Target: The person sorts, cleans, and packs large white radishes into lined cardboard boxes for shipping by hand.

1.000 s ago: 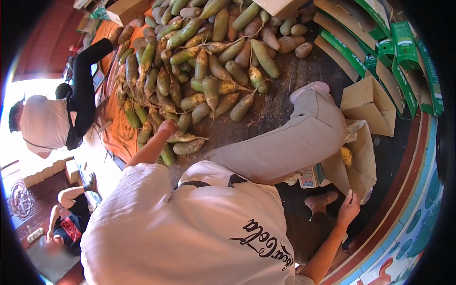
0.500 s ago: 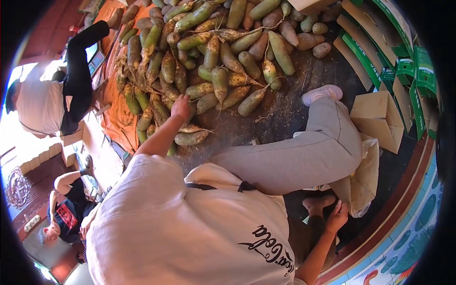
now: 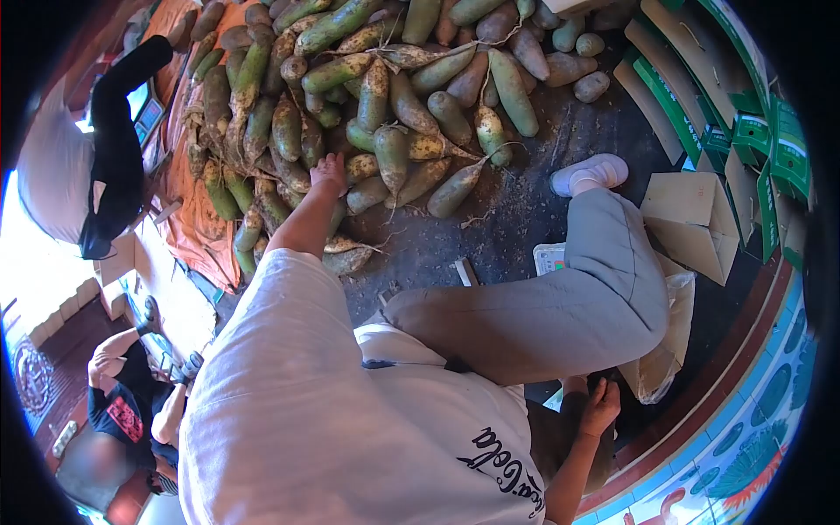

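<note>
My left hand (image 3: 328, 173) reaches into a heap of large green radishes, fingers stretched out on the near part of the pile and touching it. A soil-marked radish (image 3: 391, 157) lies just right of it. Thin roots trail from several radishes. Down at the lower right, my right hand (image 3: 602, 409) has its fingers curled together beside my leg, close to a dark shape; what they hold, if anything, cannot be made out. A plastic-lined carton (image 3: 672, 341) stands just beyond that hand, apart from it.
A cardboard box (image 3: 691, 219) and green-printed cartons (image 3: 783, 157) stand at the right. A white device with a display (image 3: 549, 257) shows behind my bent leg. Orange sheeting (image 3: 206, 249) edges the pile. Two other people (image 3: 61, 175) are at the left.
My left hand has moved further in over the radishes. My right hand has come away from the lined carton's edge, towards my leg. More of the white device now shows.
</note>
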Demonstrator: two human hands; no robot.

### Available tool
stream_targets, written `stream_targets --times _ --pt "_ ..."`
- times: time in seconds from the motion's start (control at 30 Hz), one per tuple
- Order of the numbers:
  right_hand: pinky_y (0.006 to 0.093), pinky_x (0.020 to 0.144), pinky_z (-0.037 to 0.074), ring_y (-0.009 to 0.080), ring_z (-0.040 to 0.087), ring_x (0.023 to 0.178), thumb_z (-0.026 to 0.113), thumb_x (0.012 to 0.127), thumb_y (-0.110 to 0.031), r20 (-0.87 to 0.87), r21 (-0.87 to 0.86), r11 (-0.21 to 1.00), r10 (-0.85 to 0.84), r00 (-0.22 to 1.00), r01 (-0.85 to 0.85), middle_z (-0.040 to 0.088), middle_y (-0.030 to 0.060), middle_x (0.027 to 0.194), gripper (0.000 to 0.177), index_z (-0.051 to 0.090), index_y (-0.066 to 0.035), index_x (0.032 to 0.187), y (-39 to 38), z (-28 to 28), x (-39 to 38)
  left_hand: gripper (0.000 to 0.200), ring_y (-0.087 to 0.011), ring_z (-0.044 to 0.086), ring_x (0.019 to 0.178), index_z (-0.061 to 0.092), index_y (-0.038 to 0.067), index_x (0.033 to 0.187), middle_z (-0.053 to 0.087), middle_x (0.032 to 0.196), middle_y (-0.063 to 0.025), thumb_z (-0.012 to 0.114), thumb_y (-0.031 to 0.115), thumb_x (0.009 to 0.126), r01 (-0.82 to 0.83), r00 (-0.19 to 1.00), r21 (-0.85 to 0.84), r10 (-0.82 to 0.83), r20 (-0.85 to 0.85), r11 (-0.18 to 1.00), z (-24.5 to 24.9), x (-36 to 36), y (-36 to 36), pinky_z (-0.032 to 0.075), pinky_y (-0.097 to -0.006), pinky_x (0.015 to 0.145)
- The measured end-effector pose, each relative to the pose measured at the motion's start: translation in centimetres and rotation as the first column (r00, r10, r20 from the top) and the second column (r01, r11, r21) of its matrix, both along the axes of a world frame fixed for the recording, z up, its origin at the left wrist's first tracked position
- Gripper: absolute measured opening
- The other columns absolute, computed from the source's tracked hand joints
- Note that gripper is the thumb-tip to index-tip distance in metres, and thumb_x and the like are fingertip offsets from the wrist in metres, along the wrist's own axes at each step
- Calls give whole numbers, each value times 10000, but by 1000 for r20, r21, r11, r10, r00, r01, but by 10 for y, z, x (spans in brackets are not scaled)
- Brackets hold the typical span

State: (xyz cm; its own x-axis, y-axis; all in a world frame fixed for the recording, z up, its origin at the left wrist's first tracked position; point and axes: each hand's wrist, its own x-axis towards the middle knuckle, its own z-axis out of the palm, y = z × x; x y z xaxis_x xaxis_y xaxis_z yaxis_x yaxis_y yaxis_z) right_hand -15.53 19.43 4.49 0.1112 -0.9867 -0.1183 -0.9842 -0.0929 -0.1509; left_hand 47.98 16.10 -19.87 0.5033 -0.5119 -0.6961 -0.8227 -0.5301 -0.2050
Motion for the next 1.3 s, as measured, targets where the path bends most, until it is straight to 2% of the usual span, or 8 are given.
stream_targets --times 0.07,0.37,0.47,0.8,0.93,1.03,1.13,1.3 --pt "420 508 402 365 503 581 526 897 -164 -8 18 1000 -7 1000 7 484 179 656 246 483 2 720 -1 2 0 639 -246 426 1203 376 146 1293 413 1279 -86 639 103 711 29 1000 143 -28 -7 989 4 1 -6 411 -403 954" --pt "423 516 384 373 467 574 508 910 -178 67 13 999 -31 997 30 456 185 649 273 453 7 716 2 -10 7 829 -314 388 1247 384 69 1284 412 1328 -160 772 302 590 -54 989 25 57 -140 998 -33 15 7 404 -384 982" --pt "433 524 402 382 503 601 512 902 -178 50 29 999 -28 998 26 482 182 671 246 474 -2 736 2 -11 5 952 -306 390 1246 305 72 1327 407 1323 -171 789 342 552 -21 976 218 67 -208 976 -28 6 0 400 -384 988" --pt "424 539 410 378 503 608 521 888 -155 106 31 998 -61 993 58 487 189 679 224 486 4 734 3 -16 4 909 -312 523 1101 380 -13 1272 514 1202 -189 758 415 564 -201 947 -11 192 -259 979 -9 -20 32 440 -389 929" --pt "391 544 416 331 505 593 505 904 -158 153 17 997 -77 985 75 504 174 684 215 523 15 776 -1 -23 0 858 -251 531 1058 413 -10 1270 553 1152 -127 720 470 627 -560 648 170 556 -520 811 31 -8 46 470 -418 841" --pt "359 535 413 265 496 576 491 919 -160 246 -5 986 -160 956 166 518 155 688 223 543 26 805 -13 -12 0 746 -215 539 963 461 81 1278 547 1165 -85 708 430 667 -745 235 334 695 -679 578 89 -11 61 455 -409 796" --pt "333 527 405 217 486 576 486 921 -146 221 -210 959 -143 965 190 526 127 689 225 545 30 795 -37 9 4 714 -209 517 996 475 87 1267 538 1181 -72 692 444 688 -760 113 382 685 -720 527 101 -4 87 428 -390 826" --pt "312 549 426 217 526 624 505 902 -108 387 -313 940 -7 922 138 564 106 718 162 587 21 848 -79 80 73 749 -207 454 1126 455 29 1272 526 1209 -96 672 442 686 -630 283 264 532 -798 731 164 -24 73 365 -338 916"
